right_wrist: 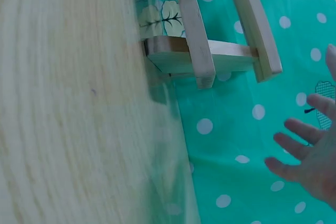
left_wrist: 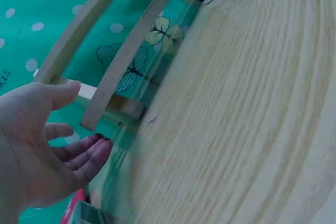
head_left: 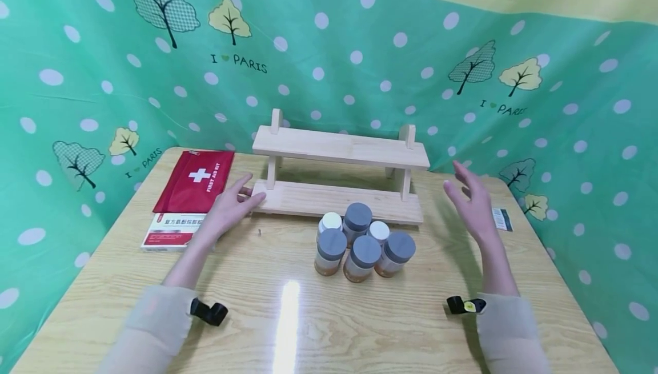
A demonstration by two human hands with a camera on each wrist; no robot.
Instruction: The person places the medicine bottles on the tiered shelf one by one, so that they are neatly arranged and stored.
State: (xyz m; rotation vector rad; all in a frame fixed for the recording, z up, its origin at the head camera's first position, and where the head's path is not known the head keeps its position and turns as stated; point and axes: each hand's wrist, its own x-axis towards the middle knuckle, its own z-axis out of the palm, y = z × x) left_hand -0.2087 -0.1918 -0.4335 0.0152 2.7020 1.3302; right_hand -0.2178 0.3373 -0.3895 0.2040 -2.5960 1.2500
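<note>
A two-tier wooden shelf (head_left: 339, 147) stands at the back of the table. My left hand (head_left: 229, 205) is at its left end, thumb and fingertips right by the lower board (head_left: 298, 196). In the left wrist view the fingers of that hand (left_wrist: 47, 150) are loosely bent and spread around the board's end, gripping nothing. To the right of the shelf, my right hand (head_left: 472, 202) is raised, apart from it. The right wrist view shows this hand (right_wrist: 315, 156) with spread fingers and nothing in them. Several grey-lidded jars (head_left: 365, 254) and two white-lidded bottles (head_left: 330, 222) cluster before the shelf.
A red first aid pouch (head_left: 192, 183) and a white-and-red medicine box (head_left: 172, 231) lie left of my left hand. Beyond my right wrist lies a small packet (head_left: 502, 220). Green dotted cloth (head_left: 349, 83) hangs behind and beside the wooden table (head_left: 247, 317).
</note>
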